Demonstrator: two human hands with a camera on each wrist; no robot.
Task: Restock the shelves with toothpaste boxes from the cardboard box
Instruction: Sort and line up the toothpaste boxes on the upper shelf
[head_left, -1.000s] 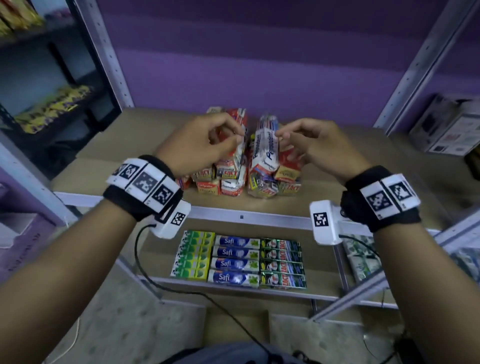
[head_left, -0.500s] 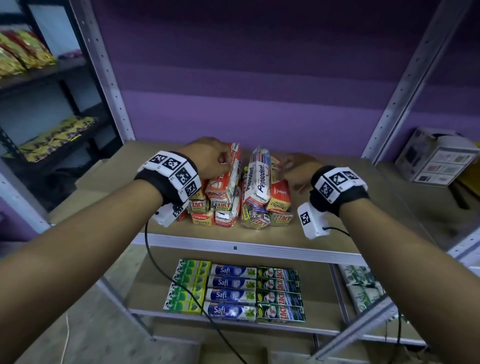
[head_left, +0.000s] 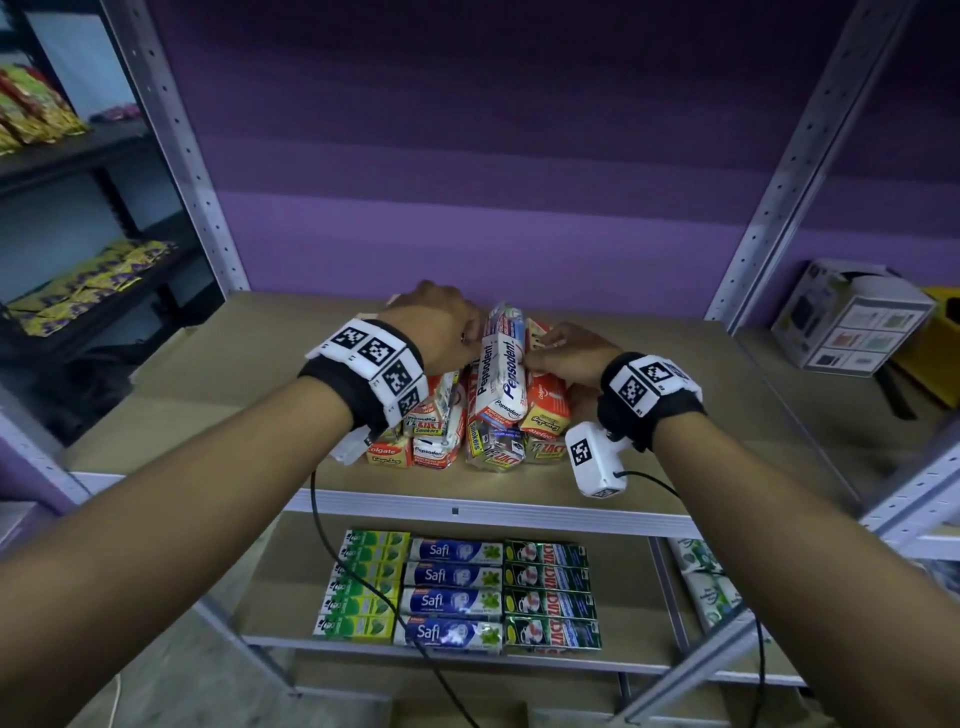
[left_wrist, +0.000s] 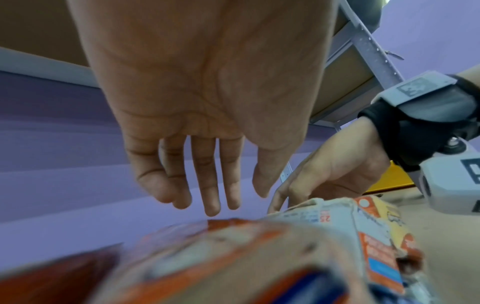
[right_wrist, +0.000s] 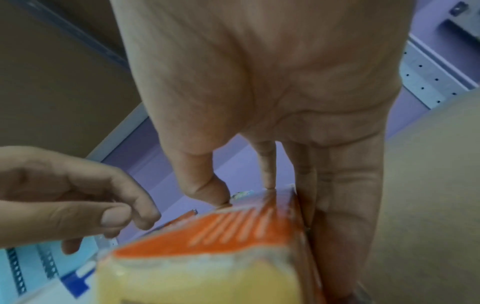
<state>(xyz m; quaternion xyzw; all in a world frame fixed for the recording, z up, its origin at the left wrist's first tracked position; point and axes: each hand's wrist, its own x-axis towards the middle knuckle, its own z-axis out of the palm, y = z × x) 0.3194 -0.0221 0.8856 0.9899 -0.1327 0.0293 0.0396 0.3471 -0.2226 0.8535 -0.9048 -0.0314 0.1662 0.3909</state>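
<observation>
Orange-and-yellow cardboard fills the right wrist view: our right hand (right_wrist: 272, 102) rests on the orange and yellow toothpaste box (right_wrist: 207, 246) at the right side of the pile, thumb tip and forefinger tip pressing its top face while the other fingers lie straight down its far side (a light steadying touch; we cannot tell whether it is a true grip). In the head view that right hand (head_left: 569, 353) sits just beside the white and red Pepsodent toothpaste box (head_left: 501, 374), which lies tilted on top of the heap. Our left hand (head_left: 434, 325) hovers over the left half of the heap; from the left wrist camera the left hand (left_wrist: 207, 92) shows straight, relaxed fingers (left_wrist: 207, 185) hanging just above the blurred red and white boxes (left_wrist: 182, 257), holding nothing.

The pile of red, white and yellow toothpaste boxes (head_left: 452, 436) stands on the middle of the brown board shelf (head_left: 675, 467), well back from its grey metal front edge. On the lower shelf (head_left: 280, 597) lie flat rows of green boxes (head_left: 363, 587), blue Safi boxes (head_left: 452, 592) and dark green boxes (head_left: 550, 597), side by side and touching. Farther right, a white printed carton (head_left: 852, 322) rests on the neighbouring shelf.
</observation>
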